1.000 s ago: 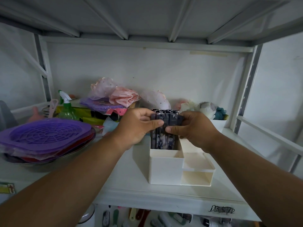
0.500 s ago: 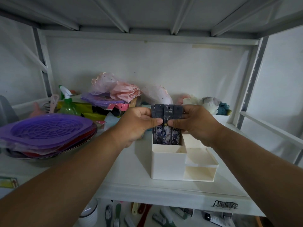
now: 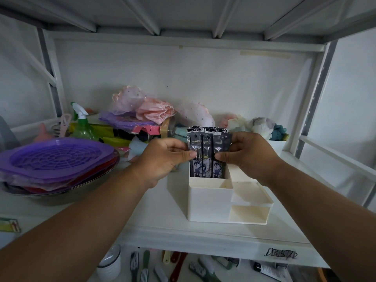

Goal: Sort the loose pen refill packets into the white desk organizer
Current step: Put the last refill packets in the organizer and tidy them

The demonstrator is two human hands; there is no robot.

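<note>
Left hand (image 3: 162,159) and right hand (image 3: 250,154) pinch opposite sides of a bundle of dark pen refill packets (image 3: 207,154), thumbs on the near face, fingers curled behind. The packets stand upright, side by side, lower ends inside the tall rear-left compartment of the white desk organizer (image 3: 209,202), tops projecting above its rim. The organizer stands on a white shelf (image 3: 162,226); its lower stepped trays lie to the right. Well to the left, a stack of purple plastic trays (image 3: 55,157) rests in a bowl. Behind, a green spray bottle (image 3: 82,127) and pink netted bundles (image 3: 142,106) sit against the back wall.
</note>
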